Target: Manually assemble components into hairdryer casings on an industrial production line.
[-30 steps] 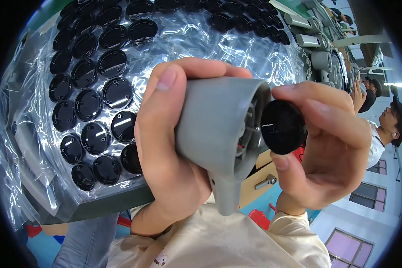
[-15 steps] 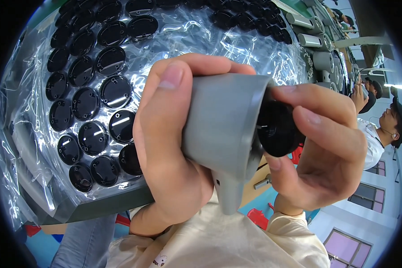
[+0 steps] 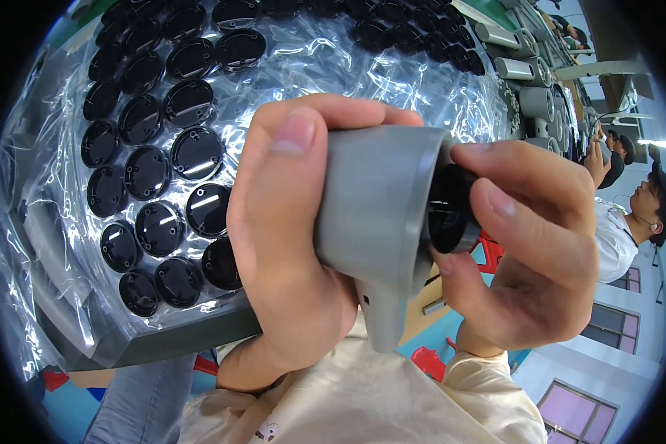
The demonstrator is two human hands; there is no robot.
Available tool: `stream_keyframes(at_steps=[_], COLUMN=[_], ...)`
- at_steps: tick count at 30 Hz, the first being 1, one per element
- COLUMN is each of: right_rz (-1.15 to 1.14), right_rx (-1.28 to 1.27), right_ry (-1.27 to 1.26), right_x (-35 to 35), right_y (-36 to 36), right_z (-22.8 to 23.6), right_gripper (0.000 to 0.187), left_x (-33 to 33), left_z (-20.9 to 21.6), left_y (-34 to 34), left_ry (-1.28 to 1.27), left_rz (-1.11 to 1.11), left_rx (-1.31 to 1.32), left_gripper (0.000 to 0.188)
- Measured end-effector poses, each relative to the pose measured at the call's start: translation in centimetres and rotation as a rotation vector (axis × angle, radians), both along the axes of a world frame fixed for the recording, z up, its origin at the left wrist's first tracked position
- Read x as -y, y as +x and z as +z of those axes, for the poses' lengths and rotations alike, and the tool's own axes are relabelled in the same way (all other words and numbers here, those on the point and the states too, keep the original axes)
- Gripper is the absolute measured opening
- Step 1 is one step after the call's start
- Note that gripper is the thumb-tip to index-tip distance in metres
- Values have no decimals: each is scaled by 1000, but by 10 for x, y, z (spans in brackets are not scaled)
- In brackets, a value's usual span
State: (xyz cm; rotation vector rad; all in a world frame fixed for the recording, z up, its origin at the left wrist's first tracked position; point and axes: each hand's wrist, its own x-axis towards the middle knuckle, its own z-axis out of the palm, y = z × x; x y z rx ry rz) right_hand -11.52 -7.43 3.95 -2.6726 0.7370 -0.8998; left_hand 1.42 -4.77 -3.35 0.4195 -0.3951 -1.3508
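Observation:
My left hand [image 3: 285,237] is wrapped round a grey cone-shaped plastic housing [image 3: 374,200] with a short handle stub pointing down. Its wide mouth faces right. There my right hand [image 3: 536,229] pinches a round black plastic cap [image 3: 450,209] between thumb and fingers. Tilted, the cap sits at the mouth, its left edge close to the rim; whether it touches inside is hidden. Both hands are closed on their parts, held up above the edge of the work surface.
Rows of black round caps [image 3: 146,172] lie on clear plastic film [image 3: 311,70] to the left, with more at the back. Several grey housings [image 3: 536,102] stand at the far right. People [image 3: 618,229] sit along the right side. A red plastic piece [image 3: 429,362] shows below.
The black cap has moved left and turned more edge-on, closer into the housing's mouth. My left hand and the housing have shifted slightly right.

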Motion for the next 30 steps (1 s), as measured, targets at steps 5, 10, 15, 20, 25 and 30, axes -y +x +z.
stream_keyframes(at_steps=[5,10,15,20,25,30], right_rz=[26,-27,31,38,72,88], right_rx=[-244,-175,-197,-204,-168,-294], right_ry=[-169,-355,-332,-301,-249,-212], right_x=[0,0,3,1,4,2], right_y=[5,17,18,18,21,22], right_z=[11,4,12,17,17,41], right_gripper=[37,31,27,27,27,30], left_x=[1,0,1,-3,-2,1], left_z=[2,0,1,5,2,7], left_y=[-3,1,-1,-6,-2,-2], left_ry=[-9,4,21,-51,16,42], left_rz=[7,5,10,101,18,-35], left_rx=[65,50,41,77,15,-53], left_gripper=[44,43,42,39,35,34])
